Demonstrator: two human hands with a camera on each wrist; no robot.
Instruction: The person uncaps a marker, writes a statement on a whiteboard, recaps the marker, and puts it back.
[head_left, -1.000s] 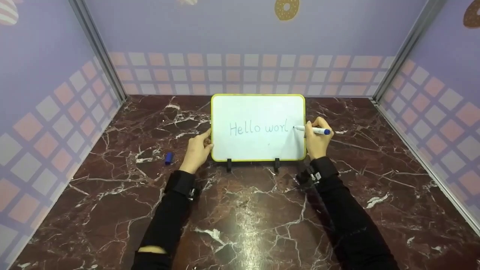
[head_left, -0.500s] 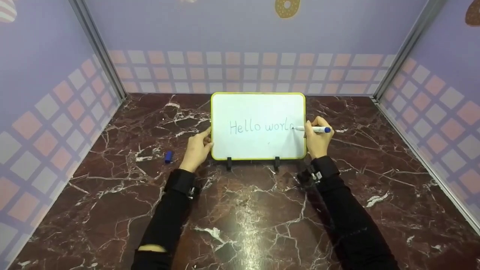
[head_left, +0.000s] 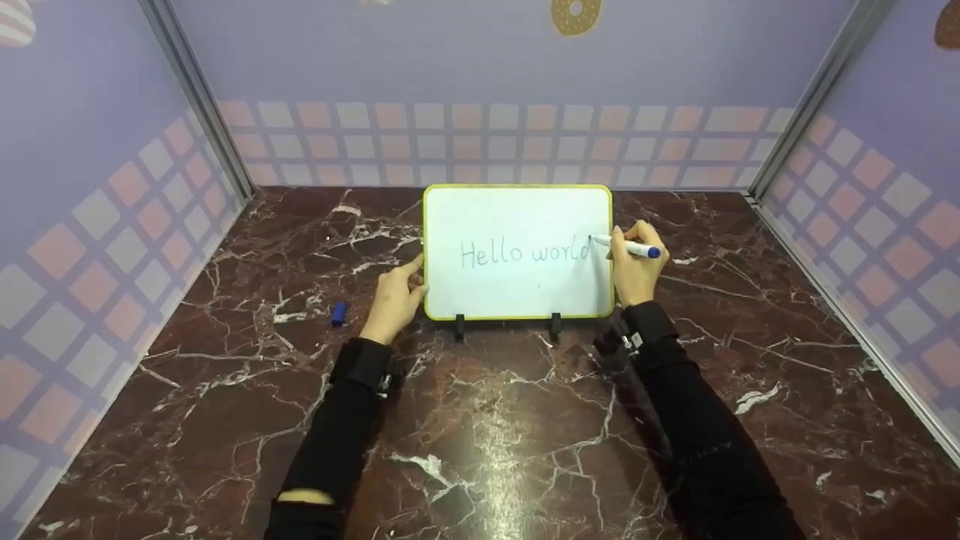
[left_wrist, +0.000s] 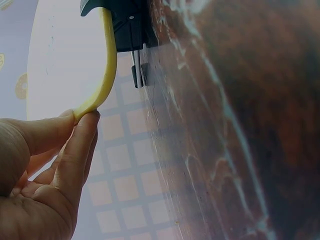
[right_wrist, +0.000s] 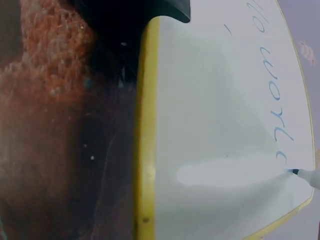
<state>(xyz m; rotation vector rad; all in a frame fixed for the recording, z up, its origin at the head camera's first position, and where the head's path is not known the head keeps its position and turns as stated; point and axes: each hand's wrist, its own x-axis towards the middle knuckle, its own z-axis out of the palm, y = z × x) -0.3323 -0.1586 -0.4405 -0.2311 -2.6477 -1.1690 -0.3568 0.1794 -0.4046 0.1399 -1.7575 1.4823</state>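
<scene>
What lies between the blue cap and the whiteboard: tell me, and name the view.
Between the blue cap and the whiteboard, the head view shows bare tabletop, then the left hand.

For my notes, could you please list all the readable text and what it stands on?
"Hello world": handwritten on the whiteboard; the final letter, by the tip of the marker, looks like d.
Small stroke below: no readable letter.
Marker: any print is too small to read.

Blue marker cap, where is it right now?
In the head view, the blue marker cap lies on the marbled tabletop, just left of the left hand and well left of the whiteboard.
</scene>
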